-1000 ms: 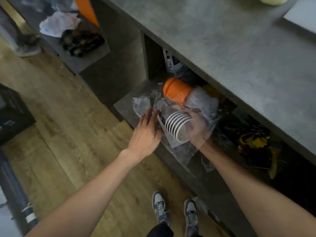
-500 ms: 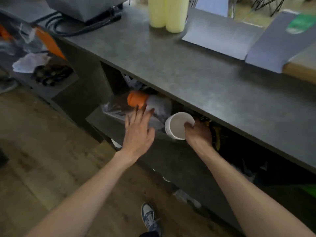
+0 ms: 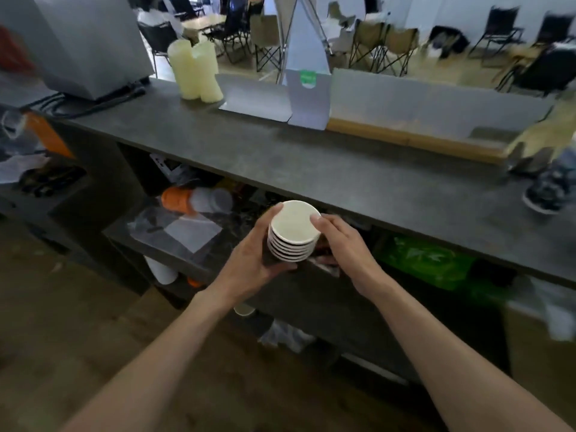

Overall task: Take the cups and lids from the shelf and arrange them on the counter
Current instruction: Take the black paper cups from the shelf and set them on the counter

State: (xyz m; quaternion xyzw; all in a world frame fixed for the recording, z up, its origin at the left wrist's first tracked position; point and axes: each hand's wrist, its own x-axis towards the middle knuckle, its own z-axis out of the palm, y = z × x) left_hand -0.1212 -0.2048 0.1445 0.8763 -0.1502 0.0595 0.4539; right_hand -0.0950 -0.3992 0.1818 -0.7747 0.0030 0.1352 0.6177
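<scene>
A stack of several nested white paper cups (image 3: 293, 233) is upright, mouth up, in front of the counter's front edge. My left hand (image 3: 249, 260) wraps the stack's dark lower part from the left. My right hand (image 3: 339, 241) grips its rim from the right. The grey counter (image 3: 327, 169) stretches behind the stack. On the shelf (image 3: 162, 244) below lie an orange cup sleeve in clear plastic (image 3: 193, 199) and loose plastic wrap (image 3: 184, 229).
On the counter stand two pale yellow cup stacks (image 3: 194, 70), a grey machine (image 3: 84, 42) with cables, grey card stands (image 3: 308, 98) and a wooden board (image 3: 414, 140). A green packet (image 3: 420, 260) lies under the counter at right. More white cups (image 3: 162, 271) sit on lower shelves.
The cup stack has come out of the shelf and turned upright in front of the counter edge. My left hand left the plastic wrap and now holds the stack too. The view tilted up.
</scene>
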